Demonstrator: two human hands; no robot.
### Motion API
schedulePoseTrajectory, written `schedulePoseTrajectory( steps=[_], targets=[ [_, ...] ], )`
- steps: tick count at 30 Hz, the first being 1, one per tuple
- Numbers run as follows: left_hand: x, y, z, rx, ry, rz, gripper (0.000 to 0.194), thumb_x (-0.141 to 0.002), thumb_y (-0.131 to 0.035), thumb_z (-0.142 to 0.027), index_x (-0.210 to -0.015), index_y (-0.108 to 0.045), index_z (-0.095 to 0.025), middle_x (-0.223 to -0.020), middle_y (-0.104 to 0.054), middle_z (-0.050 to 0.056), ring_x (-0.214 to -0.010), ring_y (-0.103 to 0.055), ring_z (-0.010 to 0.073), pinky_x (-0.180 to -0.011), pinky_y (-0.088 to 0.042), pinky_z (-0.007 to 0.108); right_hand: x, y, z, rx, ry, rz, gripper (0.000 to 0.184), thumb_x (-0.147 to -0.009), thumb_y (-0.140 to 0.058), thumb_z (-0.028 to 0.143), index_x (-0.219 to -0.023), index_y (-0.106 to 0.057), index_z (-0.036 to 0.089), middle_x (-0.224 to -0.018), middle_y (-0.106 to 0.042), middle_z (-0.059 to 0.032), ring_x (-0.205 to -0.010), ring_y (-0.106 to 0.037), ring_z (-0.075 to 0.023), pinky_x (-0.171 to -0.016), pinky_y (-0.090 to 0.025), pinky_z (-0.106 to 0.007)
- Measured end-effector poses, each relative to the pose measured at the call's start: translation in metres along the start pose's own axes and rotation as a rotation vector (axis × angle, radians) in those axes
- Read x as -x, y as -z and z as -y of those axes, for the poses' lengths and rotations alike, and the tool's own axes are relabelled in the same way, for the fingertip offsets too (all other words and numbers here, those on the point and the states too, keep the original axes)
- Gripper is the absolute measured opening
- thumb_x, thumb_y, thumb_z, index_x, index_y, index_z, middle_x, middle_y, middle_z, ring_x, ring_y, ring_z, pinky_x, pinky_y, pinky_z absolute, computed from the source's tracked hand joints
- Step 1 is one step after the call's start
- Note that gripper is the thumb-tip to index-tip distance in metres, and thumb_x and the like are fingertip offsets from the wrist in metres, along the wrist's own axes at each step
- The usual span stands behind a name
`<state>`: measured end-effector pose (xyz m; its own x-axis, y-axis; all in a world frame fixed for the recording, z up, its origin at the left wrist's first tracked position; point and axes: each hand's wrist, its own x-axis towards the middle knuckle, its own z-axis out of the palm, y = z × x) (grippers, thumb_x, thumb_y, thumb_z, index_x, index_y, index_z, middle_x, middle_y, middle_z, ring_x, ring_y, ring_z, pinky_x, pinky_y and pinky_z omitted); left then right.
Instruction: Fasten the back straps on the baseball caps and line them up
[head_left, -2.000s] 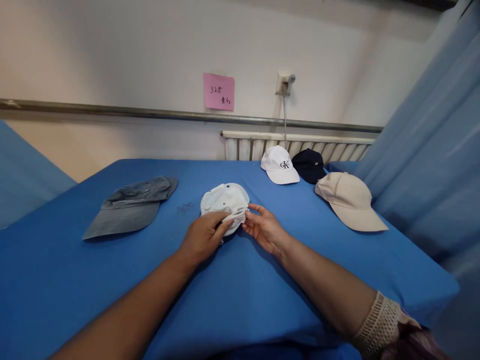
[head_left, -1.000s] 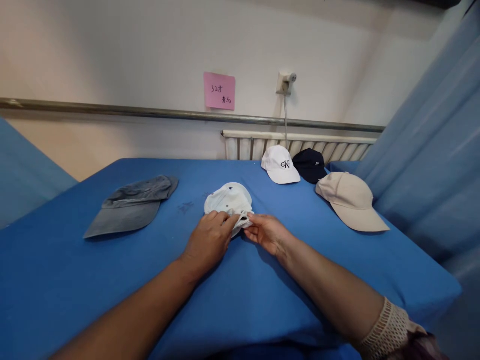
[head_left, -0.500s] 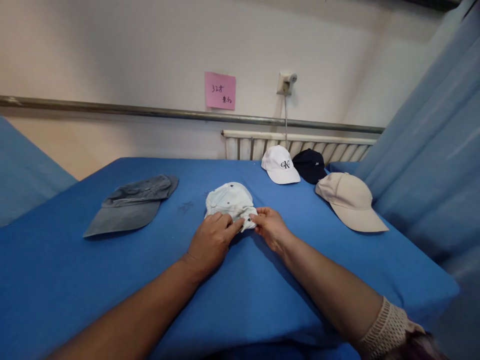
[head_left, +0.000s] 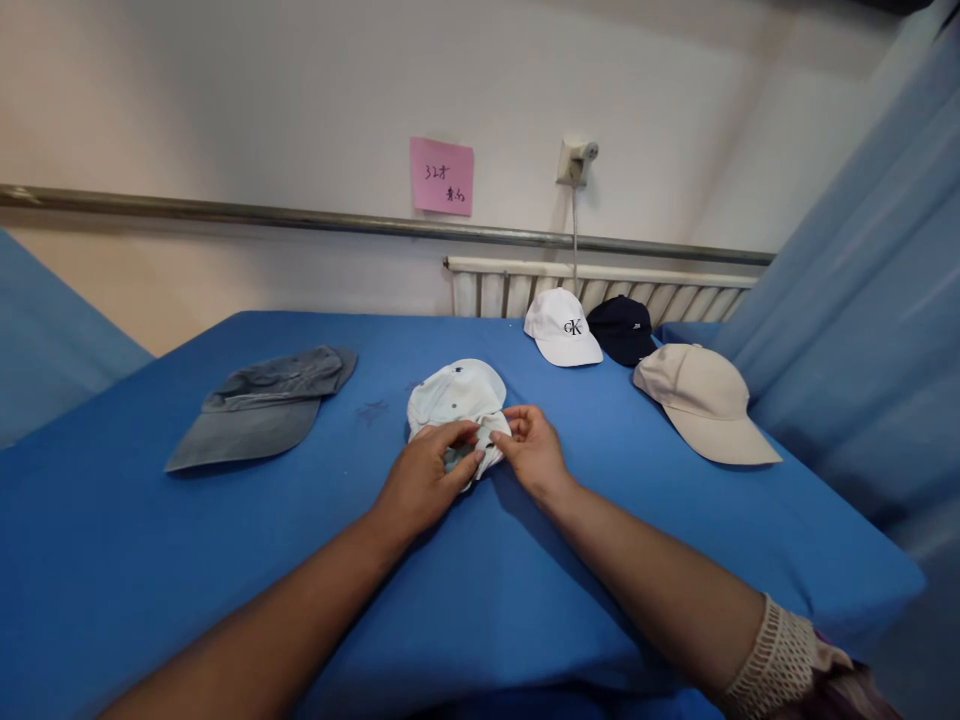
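Note:
A pale, whitish cap (head_left: 459, 388) lies on the blue-covered table in front of me, its near side loose and crumpled. My left hand (head_left: 431, 470) has thumb and forefinger on the cap's near edge, on the left. With my right hand (head_left: 534, 450) I pinch the cap's right near edge between thumb and fingers. Part of the cap's near side is hidden behind my fingers.
A grey cap (head_left: 262, 405) lies to the left. A white cap (head_left: 562, 325) and a dark navy cap (head_left: 622, 328) sit at the back right, with a beige cap (head_left: 705, 400) nearer. Blue curtains (head_left: 862, 300) hang at the right side.
My left hand's forefinger has lifted and the thumb now shows beside it. The cap's near edge has been opened out and pulled slightly toward me. The other caps have stayed put.

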<state>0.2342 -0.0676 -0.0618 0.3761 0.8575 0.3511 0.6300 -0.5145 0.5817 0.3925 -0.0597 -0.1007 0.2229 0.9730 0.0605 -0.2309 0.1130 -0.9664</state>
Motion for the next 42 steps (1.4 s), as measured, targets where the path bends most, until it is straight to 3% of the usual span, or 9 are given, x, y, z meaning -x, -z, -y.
schedulePoseTrajectory(
  steps=[12,19,25,30,42],
  targets=[
    [0.003,0.002,-0.01,-0.152,0.005,-0.003,0.029,-0.084,-0.06,-0.036,-0.11,-0.064,-0.022,-0.088,-0.072,0.003,-0.084,-0.064,0.0232,-0.075,-0.047,0.035,0.001,0.004,-0.005,0.119,0.066,0.089,0.031,-0.072,-0.069,0.027,-0.099,-0.055,0.023,-0.087,-0.066,-0.0001,-0.07,-0.062,-0.0136,-0.061,-0.048,-0.025],
    [0.007,-0.004,-0.008,0.031,0.061,0.06,0.023,-0.088,-0.053,-0.03,-0.108,-0.06,-0.023,-0.099,-0.071,0.003,-0.092,-0.067,0.0208,-0.081,-0.049,0.034,0.001,0.005,-0.002,0.133,0.101,0.078,0.026,-0.075,-0.065,0.027,-0.099,-0.055,0.022,-0.087,-0.068,-0.001,-0.071,-0.063,-0.0145,-0.062,-0.049,-0.026],
    [0.005,-0.006,-0.007,0.087,0.13,0.01,0.026,-0.083,-0.06,-0.033,-0.106,-0.06,-0.022,-0.089,-0.07,0.001,-0.082,-0.066,0.0193,-0.076,-0.05,0.033,0.001,0.005,-0.003,0.137,0.109,0.079,0.027,-0.074,-0.067,0.027,-0.098,-0.056,0.023,-0.084,-0.068,-0.0001,-0.07,-0.062,-0.0141,-0.063,-0.048,-0.026],
    [0.005,-0.009,-0.005,0.168,0.085,-0.026,0.026,-0.082,-0.06,-0.031,-0.106,-0.061,-0.021,-0.085,-0.066,0.0,-0.076,-0.063,0.0156,-0.07,-0.049,0.028,0.002,0.004,-0.001,0.139,0.124,0.087,0.027,-0.076,-0.066,0.027,-0.1,-0.055,0.023,-0.085,-0.067,-0.0001,-0.071,-0.062,-0.0144,-0.065,-0.049,-0.026],
    [0.005,-0.004,-0.008,0.099,-0.032,-0.06,0.018,-0.082,-0.06,-0.027,-0.097,-0.065,-0.019,-0.079,-0.063,0.0,-0.07,-0.059,0.0141,-0.067,-0.047,0.027,0.005,0.005,0.002,0.27,0.186,0.042,0.026,-0.078,-0.065,0.026,-0.103,-0.057,0.023,-0.094,-0.068,-0.0018,-0.07,-0.059,-0.0133,-0.068,-0.048,-0.026]
  ],
)
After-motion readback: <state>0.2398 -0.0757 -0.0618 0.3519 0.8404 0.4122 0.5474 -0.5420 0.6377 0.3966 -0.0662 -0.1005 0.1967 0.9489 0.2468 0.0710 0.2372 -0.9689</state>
